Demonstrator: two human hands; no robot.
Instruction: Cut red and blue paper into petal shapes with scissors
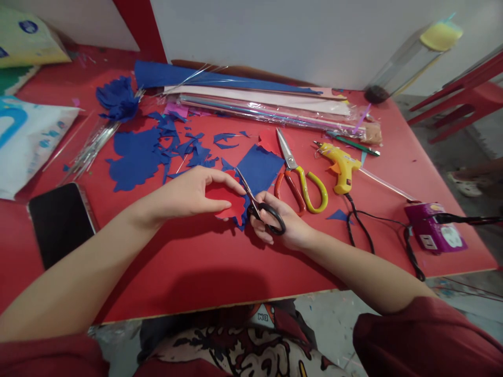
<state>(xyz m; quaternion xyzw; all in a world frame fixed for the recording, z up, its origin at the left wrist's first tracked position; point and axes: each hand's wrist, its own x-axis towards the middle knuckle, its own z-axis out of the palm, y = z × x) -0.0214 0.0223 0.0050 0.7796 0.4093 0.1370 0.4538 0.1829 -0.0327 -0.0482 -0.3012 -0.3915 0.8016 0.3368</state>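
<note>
My left hand (210, 195) pinches a red paper cutout (232, 206) with a wavy edge, and blue paper (240, 222) shows along its lower right side. In my right hand (281, 220) is a small pair of black-handled scissors (271, 217), the blades pointing up and left beside the cutout. Whether the blades touch the paper I cannot tell. Just beyond my hands lies a blue square of paper (261, 165). Larger scissors (293, 167) with one red and one yellow handle rest to its right.
Blue scraps (192, 149) and blue cut shapes (135, 157) spread left of centre, near a blue paper flower (118, 99). A phone (61, 222) lies at left. Rolled sheets (255, 102) line the back. A yellow glue gun (341, 165), its cord and a purple box (434, 228) occupy the right.
</note>
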